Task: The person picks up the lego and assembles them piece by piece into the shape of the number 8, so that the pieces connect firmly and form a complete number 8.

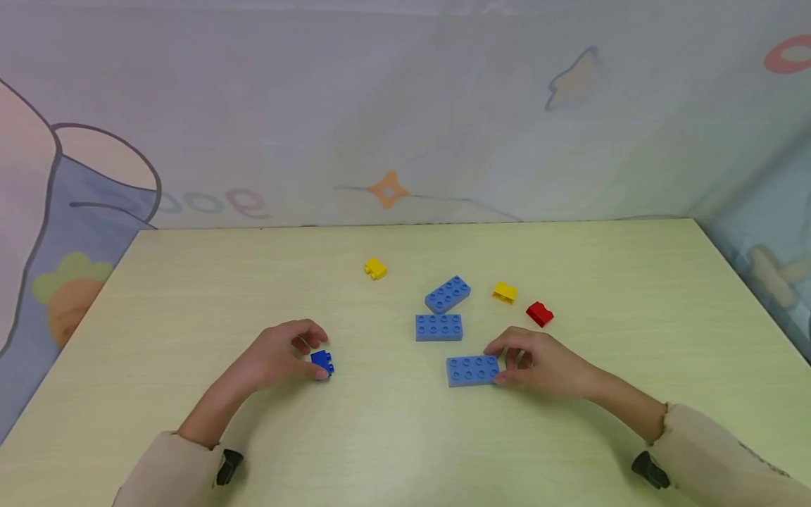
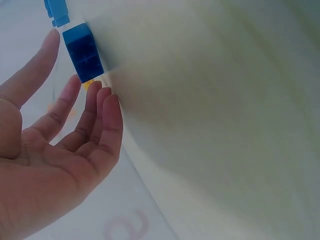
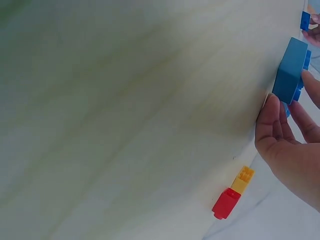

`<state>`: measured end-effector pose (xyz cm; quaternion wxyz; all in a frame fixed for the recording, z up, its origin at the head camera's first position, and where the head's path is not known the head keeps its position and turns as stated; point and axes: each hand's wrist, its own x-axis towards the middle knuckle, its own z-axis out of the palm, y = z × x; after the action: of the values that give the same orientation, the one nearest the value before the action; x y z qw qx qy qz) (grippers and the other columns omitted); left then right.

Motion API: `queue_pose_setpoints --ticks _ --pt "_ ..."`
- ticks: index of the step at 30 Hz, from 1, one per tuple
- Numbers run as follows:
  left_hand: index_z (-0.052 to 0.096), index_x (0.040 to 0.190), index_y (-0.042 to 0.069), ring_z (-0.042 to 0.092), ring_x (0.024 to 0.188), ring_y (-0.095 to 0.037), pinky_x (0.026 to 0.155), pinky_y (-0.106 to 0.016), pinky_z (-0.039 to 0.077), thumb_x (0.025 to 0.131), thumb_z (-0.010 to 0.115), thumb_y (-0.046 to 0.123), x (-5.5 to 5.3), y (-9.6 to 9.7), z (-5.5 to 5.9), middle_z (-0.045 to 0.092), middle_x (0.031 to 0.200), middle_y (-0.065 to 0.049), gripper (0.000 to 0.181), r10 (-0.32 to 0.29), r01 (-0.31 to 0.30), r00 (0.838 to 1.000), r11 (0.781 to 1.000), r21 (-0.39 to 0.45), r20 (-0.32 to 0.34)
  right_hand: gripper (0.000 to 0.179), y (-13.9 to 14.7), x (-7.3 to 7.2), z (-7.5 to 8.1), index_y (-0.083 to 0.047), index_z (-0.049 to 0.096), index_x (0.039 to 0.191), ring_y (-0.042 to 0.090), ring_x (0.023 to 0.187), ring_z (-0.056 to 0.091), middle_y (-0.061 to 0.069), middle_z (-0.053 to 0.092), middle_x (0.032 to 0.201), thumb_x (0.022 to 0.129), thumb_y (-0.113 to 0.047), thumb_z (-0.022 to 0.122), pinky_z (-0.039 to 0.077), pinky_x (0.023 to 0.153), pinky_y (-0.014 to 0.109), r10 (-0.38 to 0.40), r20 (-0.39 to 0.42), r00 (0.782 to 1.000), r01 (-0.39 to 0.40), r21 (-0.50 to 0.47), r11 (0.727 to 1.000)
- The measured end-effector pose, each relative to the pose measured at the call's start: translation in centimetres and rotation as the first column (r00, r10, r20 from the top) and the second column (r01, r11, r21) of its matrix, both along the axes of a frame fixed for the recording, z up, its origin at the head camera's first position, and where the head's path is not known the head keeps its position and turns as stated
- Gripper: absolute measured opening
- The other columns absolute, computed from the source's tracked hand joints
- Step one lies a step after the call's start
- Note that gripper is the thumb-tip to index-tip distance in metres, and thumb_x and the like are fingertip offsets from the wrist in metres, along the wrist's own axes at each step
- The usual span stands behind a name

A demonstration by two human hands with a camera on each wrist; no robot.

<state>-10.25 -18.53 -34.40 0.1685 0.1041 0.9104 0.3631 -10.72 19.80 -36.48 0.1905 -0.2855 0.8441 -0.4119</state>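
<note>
A small dark-blue brick point(image 1: 322, 361) lies on its side by my left hand point(image 1: 279, 358). In the left wrist view, the thumb stands apart from this brick point(image 2: 83, 54) and the index fingertip is right at its corner; the other fingers are slightly bent. My right hand point(image 1: 538, 362) pinches the right end of a light-blue eight-stud brick point(image 1: 470, 371), its thumb at the near corner and index finger at the far edge. The brick point(image 3: 290, 72) sits studs up, and the other fingers curl beside it near the tabletop in the right wrist view.
Two more light-blue bricks, one straight point(image 1: 438, 328) and one slanted point(image 1: 448, 294), lie behind the right hand's brick. A yellow brick point(image 1: 375, 269) is further back, with another yellow brick point(image 1: 505, 293) and a red brick point(image 1: 540, 314) at right. A printed cloth point(image 1: 443, 127) hangs behind the table.
</note>
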Motion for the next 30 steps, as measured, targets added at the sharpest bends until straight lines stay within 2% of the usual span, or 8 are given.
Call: queue_pose_setpoints --ticks 11,17,23,30 --pt "0.06 0.096 0.006 0.05 0.085 -0.02 0.076 -0.035 0.043 0.066 0.082 0.021 -0.04 0.15 -0.29 0.055 0.088 -0.002 0.04 -0.022 0.021 0.999 0.999 -0.026 -0.036 0.03 0.03 0.0 -0.11 -0.005 0.06 0.107 0.015 0.078 0.052 0.002 0.055 0.09 0.081 -0.016 0.07 0.046 0.068 0.022 -0.028 0.009 1.0 0.027 0.003 1.0" --pt "0.06 0.091 0.005 0.05 0.083 -0.02 0.074 -0.034 0.043 0.069 0.08 0.017 0.0 0.31 -0.04 0.054 0.085 -0.002 0.032 -0.029 0.028 0.999 0.999 -0.031 -0.031 0.03 0.01 -0.03 -0.3 -0.005 0.06 0.106 0.014 0.077 0.052 0.002 0.055 0.089 0.08 -0.016 0.07 0.045 0.067 0.022 -0.027 0.0 1.0 0.027 -0.004 1.0" --pt "0.06 0.093 0.005 0.05 0.083 -0.019 0.074 -0.034 0.043 0.072 0.078 0.015 0.03 0.29 0.02 0.056 0.085 -0.002 0.029 -0.036 0.035 0.999 0.999 -0.029 -0.023 0.03 0.02 -0.08 -0.44 -0.005 0.061 0.106 0.014 0.077 0.052 0.001 0.055 0.088 0.08 -0.016 0.071 0.045 0.067 0.022 -0.025 -0.009 1.0 0.025 -0.003 1.0" --pt "0.06 0.094 0.005 0.05 0.084 -0.019 0.074 -0.033 0.044 0.071 0.078 0.019 0.0 0.37 -0.04 0.056 0.087 -0.002 0.032 -0.056 0.054 0.997 0.998 -0.042 -0.046 0.031 0.0 -0.08 -0.45 -0.004 0.061 0.106 0.014 0.076 0.052 0.001 0.055 0.088 0.08 -0.017 0.071 0.045 0.066 0.022 -0.024 -0.009 1.0 0.024 -0.002 1.0"
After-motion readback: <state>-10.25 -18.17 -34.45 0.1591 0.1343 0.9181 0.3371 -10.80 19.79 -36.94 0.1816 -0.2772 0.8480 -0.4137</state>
